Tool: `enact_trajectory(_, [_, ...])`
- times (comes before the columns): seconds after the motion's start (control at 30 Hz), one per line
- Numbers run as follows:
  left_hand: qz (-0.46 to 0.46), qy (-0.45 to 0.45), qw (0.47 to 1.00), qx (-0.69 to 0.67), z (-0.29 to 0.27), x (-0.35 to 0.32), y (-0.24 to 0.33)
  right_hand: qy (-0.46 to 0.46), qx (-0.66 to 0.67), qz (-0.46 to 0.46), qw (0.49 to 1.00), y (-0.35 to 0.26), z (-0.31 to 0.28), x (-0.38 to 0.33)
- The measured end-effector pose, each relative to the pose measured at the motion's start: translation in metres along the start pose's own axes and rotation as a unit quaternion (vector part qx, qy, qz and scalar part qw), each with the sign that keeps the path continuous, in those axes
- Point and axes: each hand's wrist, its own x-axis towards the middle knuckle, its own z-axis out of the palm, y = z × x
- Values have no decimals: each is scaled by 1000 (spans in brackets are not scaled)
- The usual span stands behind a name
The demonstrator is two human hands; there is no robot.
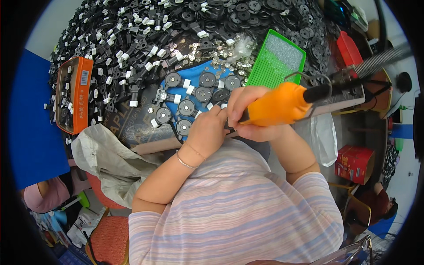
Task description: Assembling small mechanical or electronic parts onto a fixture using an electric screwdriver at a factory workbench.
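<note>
My right hand is closed round an orange electric screwdriver, its black tip end pointing toward my left hand. My left hand is closed at the table's near edge, fingertips pressed together beside the screwdriver's tip. What the left fingers hold is mostly hidden; only a dark bit shows between the hands. Just beyond them, on a blue cloth, lie several black wheel assemblies with white ends, among them one wheel and another wheel close to my left fingers.
A heap of black brackets with white ends and black discs covers the far table. Small metal parts lie near a green tray of tiny silvery pieces. An orange box stands left; a spring-wrapped cable runs from the screwdriver.
</note>
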Motion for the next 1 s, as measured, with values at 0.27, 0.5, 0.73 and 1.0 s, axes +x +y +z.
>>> enact_trajectory(0.27, [10,-9,998,67,-3,3,10,-91,229,-5,969,-2,-33,-6])
enact_trajectory(0.5, [54,-23,991,117,-10,8,15,123,154,-21,980,-19,-43,-6])
enact_trajectory(0.73, [122,69,957,255,-4,6,5,423,-214,-87,876,-43,-116,-44])
enact_trajectory(1.0, [104,56,953,279,-3,-1,8,461,-171,-117,863,-19,-134,-51])
